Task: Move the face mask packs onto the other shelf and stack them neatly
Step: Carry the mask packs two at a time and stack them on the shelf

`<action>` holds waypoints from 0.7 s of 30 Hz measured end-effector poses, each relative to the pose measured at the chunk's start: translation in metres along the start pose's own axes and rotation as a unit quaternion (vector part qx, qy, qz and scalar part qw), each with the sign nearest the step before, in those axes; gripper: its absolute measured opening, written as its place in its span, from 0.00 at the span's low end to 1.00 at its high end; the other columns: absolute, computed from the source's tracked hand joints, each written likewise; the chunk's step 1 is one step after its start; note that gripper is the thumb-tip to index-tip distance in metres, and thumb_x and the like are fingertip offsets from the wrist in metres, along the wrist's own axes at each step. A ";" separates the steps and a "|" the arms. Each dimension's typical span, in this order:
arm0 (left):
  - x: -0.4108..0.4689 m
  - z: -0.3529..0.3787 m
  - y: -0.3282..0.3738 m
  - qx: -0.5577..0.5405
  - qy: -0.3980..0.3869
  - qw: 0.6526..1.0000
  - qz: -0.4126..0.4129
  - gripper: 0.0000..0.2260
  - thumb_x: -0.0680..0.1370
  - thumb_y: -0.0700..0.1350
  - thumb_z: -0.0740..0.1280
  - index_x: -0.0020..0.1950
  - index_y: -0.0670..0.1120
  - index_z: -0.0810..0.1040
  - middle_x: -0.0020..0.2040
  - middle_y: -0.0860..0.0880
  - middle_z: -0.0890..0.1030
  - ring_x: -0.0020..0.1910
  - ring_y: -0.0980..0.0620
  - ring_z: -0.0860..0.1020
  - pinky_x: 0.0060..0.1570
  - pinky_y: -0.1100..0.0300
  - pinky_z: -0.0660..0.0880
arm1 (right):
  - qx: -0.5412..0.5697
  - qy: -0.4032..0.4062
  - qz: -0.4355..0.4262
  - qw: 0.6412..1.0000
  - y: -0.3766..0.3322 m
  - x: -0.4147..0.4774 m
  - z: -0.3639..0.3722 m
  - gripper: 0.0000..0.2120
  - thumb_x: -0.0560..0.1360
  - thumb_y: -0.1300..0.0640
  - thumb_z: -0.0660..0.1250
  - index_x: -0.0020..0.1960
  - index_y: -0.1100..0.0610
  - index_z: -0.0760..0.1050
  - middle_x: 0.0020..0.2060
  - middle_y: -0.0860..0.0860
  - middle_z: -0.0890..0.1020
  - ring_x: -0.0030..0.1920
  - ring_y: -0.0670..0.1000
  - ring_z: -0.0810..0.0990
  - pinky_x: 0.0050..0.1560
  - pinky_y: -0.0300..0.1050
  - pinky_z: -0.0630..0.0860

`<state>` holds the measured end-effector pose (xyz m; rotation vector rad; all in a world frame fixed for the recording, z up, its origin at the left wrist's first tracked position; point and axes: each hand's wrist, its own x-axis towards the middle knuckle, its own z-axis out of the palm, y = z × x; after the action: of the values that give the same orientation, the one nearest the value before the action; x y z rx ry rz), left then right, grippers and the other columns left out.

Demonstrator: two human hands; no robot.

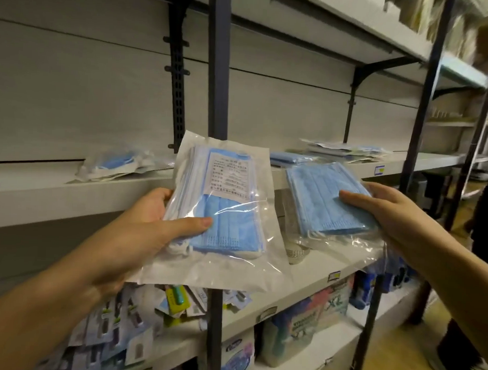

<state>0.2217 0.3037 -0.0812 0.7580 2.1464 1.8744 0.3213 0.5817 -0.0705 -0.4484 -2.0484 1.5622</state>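
Note:
My left hand (141, 231) grips a clear pack of blue face masks (228, 212) with a white printed label, held upright in front of a dark shelf post. My right hand (396, 218) holds a second pack of blue masks (325, 196), label side hidden, tilted just below the middle shelf's front edge. On the middle shelf (43, 194) a small pile of mask packs (119, 164) lies at the left. More mask packs (343, 152) lie loosely stacked on the same shelf level, right of the post.
A dark vertical post (217, 73) divides the shelf bays, and another post (425, 108) stands at the right. Lower shelves hold small packaged goods (175, 298) and boxes (310, 322). A person's dark clothing and shoe (469, 367) show at the right edge.

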 end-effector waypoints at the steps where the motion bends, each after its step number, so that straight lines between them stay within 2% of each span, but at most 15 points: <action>1: 0.006 0.010 0.001 0.004 0.001 1.000 0.000 0.22 0.65 0.45 0.73 0.57 0.49 0.73 0.49 0.46 0.84 0.43 0.46 0.84 0.41 0.51 0.80 | -0.004 0.001 -0.003 1.000 0.003 0.004 -0.010 0.17 0.71 0.52 0.67 0.57 0.56 0.70 0.46 0.56 0.79 0.40 0.52 0.80 0.29 0.36 0.79; 5: 0.034 0.047 0.001 0.001 -0.001 1.000 -0.013 0.21 0.65 0.45 0.73 0.56 0.48 0.72 0.48 0.46 0.83 0.38 0.50 0.84 0.31 0.58 0.80 | -0.003 0.003 -0.002 1.000 0.015 0.025 -0.043 0.18 0.71 0.51 0.67 0.59 0.55 0.70 0.46 0.56 0.80 0.40 0.52 0.81 0.32 0.39 0.80; 8: 0.058 0.067 0.002 0.008 -0.004 1.000 -0.001 0.21 0.66 0.45 0.73 0.56 0.48 0.72 0.50 0.46 0.83 0.42 0.49 0.84 0.33 0.59 0.79 | -0.004 0.004 -0.003 1.000 0.025 0.046 -0.059 0.19 0.71 0.50 0.68 0.59 0.54 0.69 0.47 0.56 0.80 0.42 0.53 0.81 0.35 0.41 0.81; 11: 0.083 0.081 0.003 0.013 0.001 1.000 0.016 0.25 0.63 0.47 0.73 0.58 0.48 0.72 0.51 0.46 0.83 0.45 0.47 0.83 0.37 0.57 0.79 | -0.004 0.003 -0.011 1.000 0.035 0.072 -0.068 0.21 0.70 0.51 0.68 0.61 0.54 0.68 0.49 0.56 0.79 0.46 0.55 0.80 0.43 0.46 0.80; 15: 0.126 0.100 -0.003 0.015 0.012 0.999 0.025 0.30 0.59 0.51 0.77 0.58 0.46 0.73 0.51 0.45 0.83 0.45 0.47 0.84 0.36 0.57 0.81 | -0.012 -0.002 -0.030 0.999 0.044 0.115 -0.081 0.26 0.70 0.50 0.68 0.65 0.55 0.66 0.51 0.56 0.78 0.45 0.54 0.81 0.38 0.42 0.80; 19: 0.174 0.116 -0.006 0.022 0.015 0.999 0.031 0.31 0.59 0.47 0.77 0.60 0.45 0.74 0.51 0.44 0.84 0.44 0.47 0.84 0.34 0.59 0.81 | -0.010 -0.008 -0.040 0.999 0.046 0.165 -0.095 0.28 0.70 0.50 0.68 0.67 0.54 0.64 0.48 0.54 0.78 0.41 0.51 0.81 0.32 0.38 0.80; 21: 0.195 0.123 -0.004 0.023 0.025 0.999 0.037 0.27 0.61 0.46 0.76 0.59 0.46 0.74 0.48 0.46 0.85 0.41 0.50 0.85 0.33 0.60 0.80 | -0.020 -0.018 -0.052 0.998 0.047 0.190 -0.100 0.27 0.71 0.50 0.68 0.67 0.53 0.64 0.47 0.53 0.78 0.41 0.50 0.80 0.30 0.36 0.80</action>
<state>0.1122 0.5063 -0.0710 0.8201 2.2277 1.9064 0.2241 0.7780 -0.0573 -0.3252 -2.0993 1.4812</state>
